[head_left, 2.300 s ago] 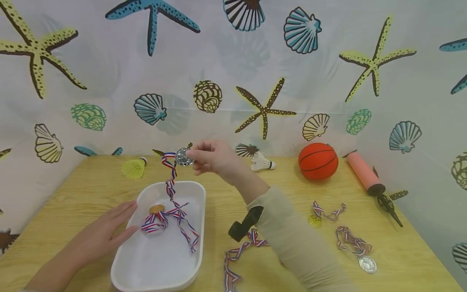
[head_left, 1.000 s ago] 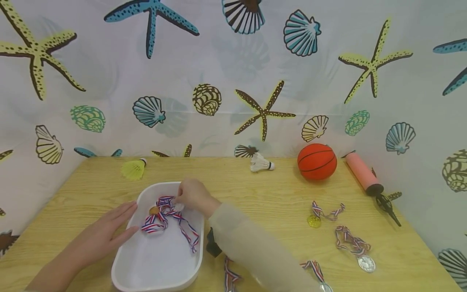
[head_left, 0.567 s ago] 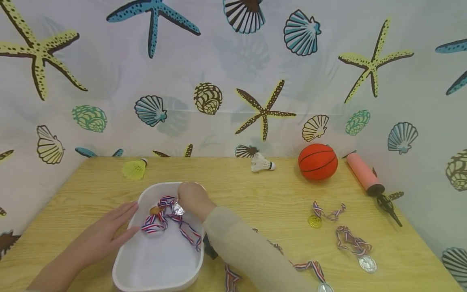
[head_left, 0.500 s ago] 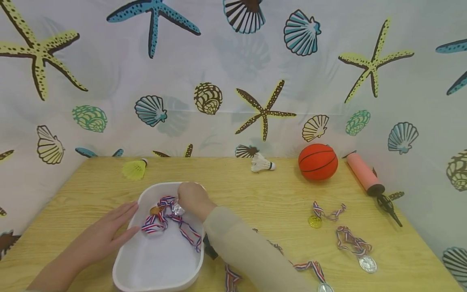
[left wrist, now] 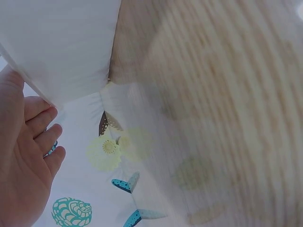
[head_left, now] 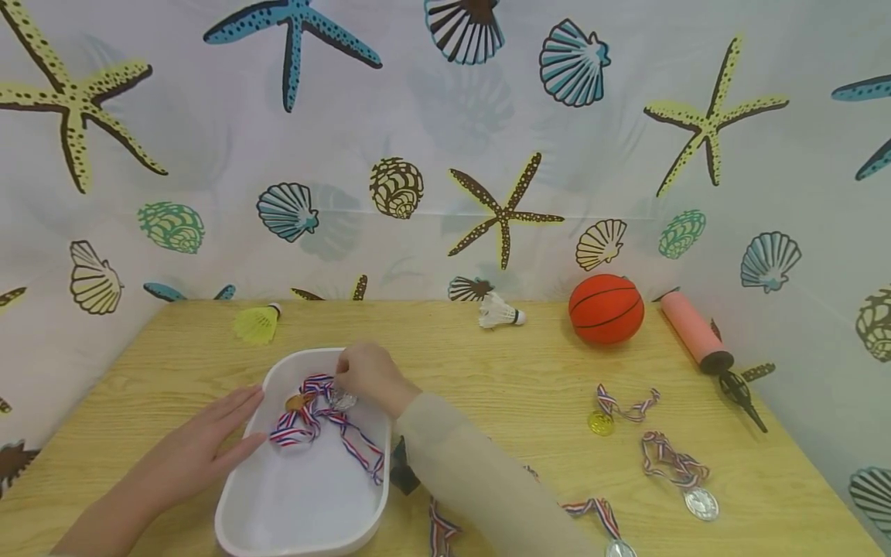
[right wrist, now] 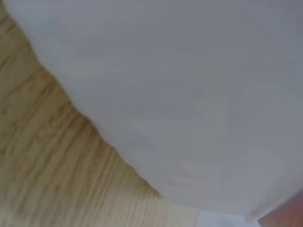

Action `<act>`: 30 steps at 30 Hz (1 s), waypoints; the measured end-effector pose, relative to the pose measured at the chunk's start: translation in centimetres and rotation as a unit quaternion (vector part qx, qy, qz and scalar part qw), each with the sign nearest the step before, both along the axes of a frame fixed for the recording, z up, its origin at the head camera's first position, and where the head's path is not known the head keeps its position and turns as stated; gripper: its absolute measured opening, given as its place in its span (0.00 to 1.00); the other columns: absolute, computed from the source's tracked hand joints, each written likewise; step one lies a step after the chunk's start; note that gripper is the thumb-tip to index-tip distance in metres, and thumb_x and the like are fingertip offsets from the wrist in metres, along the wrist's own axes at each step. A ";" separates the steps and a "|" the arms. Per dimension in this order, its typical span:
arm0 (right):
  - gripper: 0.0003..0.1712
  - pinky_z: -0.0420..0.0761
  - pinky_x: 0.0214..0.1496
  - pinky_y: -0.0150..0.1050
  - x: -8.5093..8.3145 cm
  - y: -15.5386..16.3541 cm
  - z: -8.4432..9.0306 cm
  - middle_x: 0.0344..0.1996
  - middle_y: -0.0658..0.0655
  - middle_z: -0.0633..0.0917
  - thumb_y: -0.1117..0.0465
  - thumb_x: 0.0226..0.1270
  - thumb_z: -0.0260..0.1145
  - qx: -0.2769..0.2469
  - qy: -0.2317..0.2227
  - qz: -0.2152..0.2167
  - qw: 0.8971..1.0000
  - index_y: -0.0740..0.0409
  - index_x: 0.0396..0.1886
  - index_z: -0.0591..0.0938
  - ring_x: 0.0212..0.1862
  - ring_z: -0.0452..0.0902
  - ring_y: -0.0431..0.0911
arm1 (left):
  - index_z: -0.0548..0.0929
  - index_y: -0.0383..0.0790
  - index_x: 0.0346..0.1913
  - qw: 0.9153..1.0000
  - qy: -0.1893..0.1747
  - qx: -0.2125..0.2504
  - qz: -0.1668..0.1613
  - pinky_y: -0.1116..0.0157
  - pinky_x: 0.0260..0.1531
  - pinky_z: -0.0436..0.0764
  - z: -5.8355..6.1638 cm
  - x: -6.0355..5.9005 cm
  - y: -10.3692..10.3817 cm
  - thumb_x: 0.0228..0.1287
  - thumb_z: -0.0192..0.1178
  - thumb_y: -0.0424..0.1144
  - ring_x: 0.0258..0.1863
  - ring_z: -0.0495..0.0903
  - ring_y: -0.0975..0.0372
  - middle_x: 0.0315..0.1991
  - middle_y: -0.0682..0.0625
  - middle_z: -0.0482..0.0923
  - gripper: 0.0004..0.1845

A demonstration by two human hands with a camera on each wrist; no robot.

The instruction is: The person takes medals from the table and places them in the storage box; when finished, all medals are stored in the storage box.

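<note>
A white tray (head_left: pixel 302 534) stands on the wooden table, left of centre in the head view. Inside its far half lie a bronze-coloured medal (head_left: pixel 297 402) and a silver medal (head_left: pixel 343 400), their striped ribbons (head_left: pixel 358 447) tangled together. My right hand (head_left: pixel 369 375) reaches over the tray's far right rim, fingertips pinching the silver medal's upper edge. My left hand (head_left: pixel 216 433) rests against the tray's left side with fingers extended. The left wrist view shows the fingers (left wrist: pixel 49 137) of that hand by the tray wall (left wrist: pixel 61 42). Mostly tray wall (right wrist: pixel 156 104) fills the right wrist view.
Right of the tray lie a gold medal (head_left: pixel 601 422) and silver ones (head_left: pixel 701 504), all with ribbons. Along the back are a yellow shuttlecock (head_left: pixel 256 324), a white shuttlecock (head_left: pixel 499 310), a red basketball (head_left: pixel 606 309) and a pink hand pump (head_left: pixel 696 331). A patterned curtain (head_left: pixel 418 93) hangs behind.
My right hand has brought the silver medal down from above the tray into it, dipped lower, then risen slightly. The medal's ribbon now lies in the tray. My left hand has stayed put.
</note>
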State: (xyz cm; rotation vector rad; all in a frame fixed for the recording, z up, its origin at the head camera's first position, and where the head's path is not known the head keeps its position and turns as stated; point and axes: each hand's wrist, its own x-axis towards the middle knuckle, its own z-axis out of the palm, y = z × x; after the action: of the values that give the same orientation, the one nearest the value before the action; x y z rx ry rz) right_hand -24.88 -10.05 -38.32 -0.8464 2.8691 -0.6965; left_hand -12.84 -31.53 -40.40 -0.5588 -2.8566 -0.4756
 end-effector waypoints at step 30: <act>0.10 0.80 0.27 0.37 3.3 20.1 10.4 0.29 0.50 0.82 0.59 0.60 0.66 -0.240 0.019 -0.011 0.970 0.58 0.40 0.84 0.25 0.77 0.44 | 0.64 0.29 0.65 0.999 -0.047 -0.001 0.020 0.40 0.55 0.60 0.4 -0.1 0.4 0.66 0.53 0.52 0.62 0.58 0.39 0.65 0.34 0.59 0.34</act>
State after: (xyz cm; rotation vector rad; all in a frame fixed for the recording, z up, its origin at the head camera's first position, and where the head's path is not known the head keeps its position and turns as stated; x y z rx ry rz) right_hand -21.56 10.00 -27.91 -0.8770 2.7808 -1.4281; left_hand -12.94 -31.17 -40.04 -0.4925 -2.9522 -0.5043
